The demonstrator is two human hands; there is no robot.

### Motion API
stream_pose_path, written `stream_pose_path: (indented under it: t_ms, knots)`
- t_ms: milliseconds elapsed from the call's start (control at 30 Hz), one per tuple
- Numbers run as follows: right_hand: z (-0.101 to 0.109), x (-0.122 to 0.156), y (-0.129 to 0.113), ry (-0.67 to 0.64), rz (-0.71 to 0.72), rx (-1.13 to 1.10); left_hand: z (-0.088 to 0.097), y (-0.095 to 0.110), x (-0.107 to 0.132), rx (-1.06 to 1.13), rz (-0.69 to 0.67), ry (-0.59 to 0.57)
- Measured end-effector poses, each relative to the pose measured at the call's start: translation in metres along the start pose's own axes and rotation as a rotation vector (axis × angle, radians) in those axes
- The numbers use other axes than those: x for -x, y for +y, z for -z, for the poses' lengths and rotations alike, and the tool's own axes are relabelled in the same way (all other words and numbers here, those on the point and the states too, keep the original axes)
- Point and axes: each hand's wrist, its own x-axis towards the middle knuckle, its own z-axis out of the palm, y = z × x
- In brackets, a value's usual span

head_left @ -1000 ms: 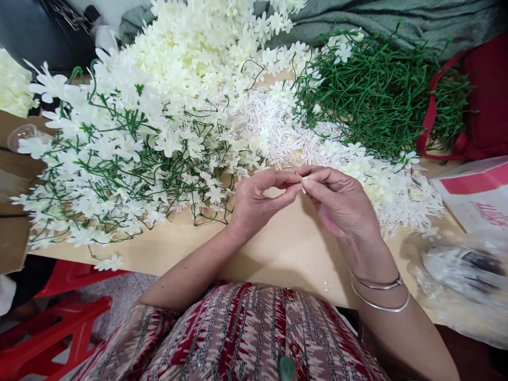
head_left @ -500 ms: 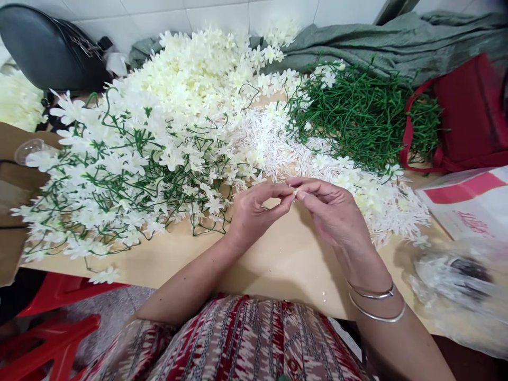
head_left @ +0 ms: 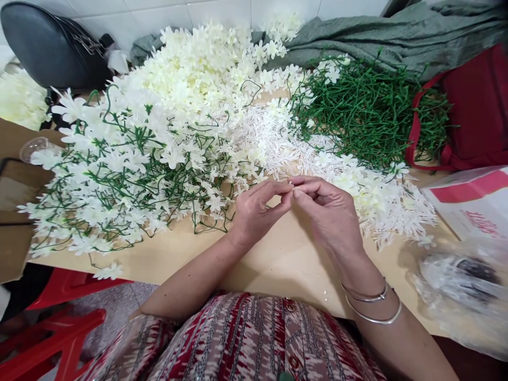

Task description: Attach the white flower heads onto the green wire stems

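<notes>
My left hand point(head_left: 260, 211) and my right hand point(head_left: 327, 206) meet fingertip to fingertip above the table. Both are closed in a pinch. Between the tips shows a tiny whitish bit, mostly hidden and too small to name. Just beyond my hands lies a pile of thin white flower stamens point(head_left: 273, 140). To the left is a heap of artificial white flowers on green stems point(head_left: 138, 169). Loose cream-white petal blossoms point(head_left: 198, 69) are mounded at the back. A bundle of bare green plastic stems point(head_left: 361, 114) lies behind on the right.
A red bag point(head_left: 476, 106) stands at the right, near a white and pink bag point(head_left: 474, 206) and a clear plastic bag point(head_left: 460, 296). At the left are a black bag point(head_left: 51, 47), a cardboard box point(head_left: 16, 190) and red stools point(head_left: 59, 338). Green cloth point(head_left: 349, 39) lines the wall.
My hands stay together, fingertips still pinched, with a slight shift of the fingers. The whitish bit shows less between them. The view has turned a little.
</notes>
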Motion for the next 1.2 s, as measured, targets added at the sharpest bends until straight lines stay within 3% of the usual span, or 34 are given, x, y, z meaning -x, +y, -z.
stream_pose_path:
  t_ms: [233,300,467,533,700,833,900,967,1100,1200]
  knots:
    - [-0.007,0.003,0.000,0.026,0.025,0.012,0.001,0.002,0.000,0.002,0.057,0.002]
    - [-0.006,0.003,-0.001,0.038,0.024,0.010,0.003,0.003,-0.001,0.069,0.187,0.007]
    - [0.001,-0.003,-0.001,0.092,0.047,-0.002,0.007,0.000,-0.006,0.421,0.662,0.033]
    - [0.007,-0.007,0.000,0.127,0.062,0.000,0.008,-0.003,-0.008,0.564,0.763,0.063]
    - [0.038,-0.022,-0.003,0.429,0.251,0.144,0.009,-0.006,-0.013,0.759,0.789,0.093]
    - [0.065,-0.026,-0.012,0.534,0.401,0.558,0.010,-0.006,-0.013,0.792,0.746,0.069]
    - [0.067,-0.023,-0.015,0.518,0.447,0.747,0.010,-0.006,-0.012,0.775,0.697,0.066]
    - [0.060,-0.019,-0.015,0.443,0.484,0.795,0.011,-0.006,-0.012,0.733,0.673,0.065]
    - [0.033,-0.012,-0.008,0.071,0.510,0.653,0.013,-0.005,-0.012,0.650,0.668,0.105]
    - [0.020,-0.009,-0.001,-0.109,0.481,0.711,0.014,-0.004,-0.013,0.660,0.658,0.143]
